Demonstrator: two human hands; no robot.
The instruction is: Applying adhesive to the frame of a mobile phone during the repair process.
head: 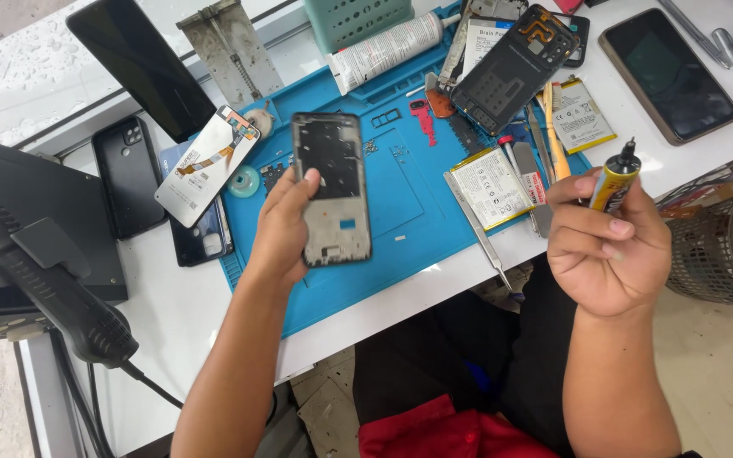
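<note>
My left hand (282, 229) clamps the bare grey phone frame (331, 188) above the blue silicone mat (400, 212), right hand (608, 242) pinching the yellow glue tube (614, 182), whose upright black nozzle could drip if squeezed.

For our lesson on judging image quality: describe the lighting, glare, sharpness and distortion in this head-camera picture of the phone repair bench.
Head view: bright, even light, soft shadows under the left hand and phone frame; pale glare on the white table and on the dark phone screen; hands, glue tube and blue mat sharp; wide-angle bending at the edges.
</note>
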